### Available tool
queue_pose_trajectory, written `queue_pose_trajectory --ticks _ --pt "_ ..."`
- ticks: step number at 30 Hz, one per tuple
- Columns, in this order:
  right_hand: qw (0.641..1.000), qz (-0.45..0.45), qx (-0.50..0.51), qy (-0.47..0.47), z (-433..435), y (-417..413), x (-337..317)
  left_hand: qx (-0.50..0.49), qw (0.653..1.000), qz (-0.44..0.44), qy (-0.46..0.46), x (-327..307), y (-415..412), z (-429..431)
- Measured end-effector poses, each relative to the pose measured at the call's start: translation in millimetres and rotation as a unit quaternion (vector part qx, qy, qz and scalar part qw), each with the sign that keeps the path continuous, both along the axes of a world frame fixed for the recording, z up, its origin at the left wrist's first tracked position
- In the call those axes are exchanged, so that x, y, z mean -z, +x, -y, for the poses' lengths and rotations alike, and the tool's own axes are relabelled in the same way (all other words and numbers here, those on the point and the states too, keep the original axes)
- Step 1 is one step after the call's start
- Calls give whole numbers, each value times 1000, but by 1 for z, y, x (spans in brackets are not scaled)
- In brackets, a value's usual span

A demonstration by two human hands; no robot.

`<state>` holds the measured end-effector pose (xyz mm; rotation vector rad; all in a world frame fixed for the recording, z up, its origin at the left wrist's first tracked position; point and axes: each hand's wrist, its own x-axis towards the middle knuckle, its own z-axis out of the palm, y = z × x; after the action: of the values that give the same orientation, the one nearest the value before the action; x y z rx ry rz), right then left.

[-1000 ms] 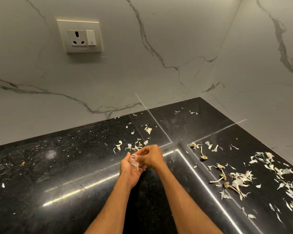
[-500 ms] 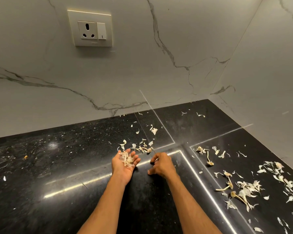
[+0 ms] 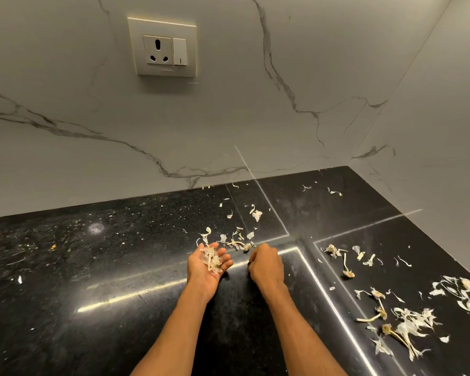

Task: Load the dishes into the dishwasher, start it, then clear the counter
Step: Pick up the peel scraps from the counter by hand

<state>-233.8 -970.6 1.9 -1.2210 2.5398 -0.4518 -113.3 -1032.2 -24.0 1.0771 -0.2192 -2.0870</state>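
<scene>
l grip (image 3: 209, 267) cups peels (image 3: 211, 259) | r grip (image 3: 265, 263) curled by scraps (image 3: 239, 244) | socket (image 3: 162, 47) behind

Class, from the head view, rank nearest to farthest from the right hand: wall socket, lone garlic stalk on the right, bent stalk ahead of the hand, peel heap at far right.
1. bent stalk: just ahead of the right hand.
2. lone garlic stalk: to its right.
3. peel heap: far right, towards the counter's front.
4. wall socket: high on the back wall.
</scene>
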Motion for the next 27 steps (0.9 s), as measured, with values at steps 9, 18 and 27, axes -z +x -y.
queue_pose_trajectory --ticks 9,18,27 --pt "955 283 72 -54 20 5 -17 -10 1000 -14 18 -7 -4 -2" --pt "926 356 22 -126 43 -4 -33 12 999 -25 25 -9 -3 14" --pt "984 145 37 -97 65 -66 -4 -1 1000 -1 6 -2 6 41"
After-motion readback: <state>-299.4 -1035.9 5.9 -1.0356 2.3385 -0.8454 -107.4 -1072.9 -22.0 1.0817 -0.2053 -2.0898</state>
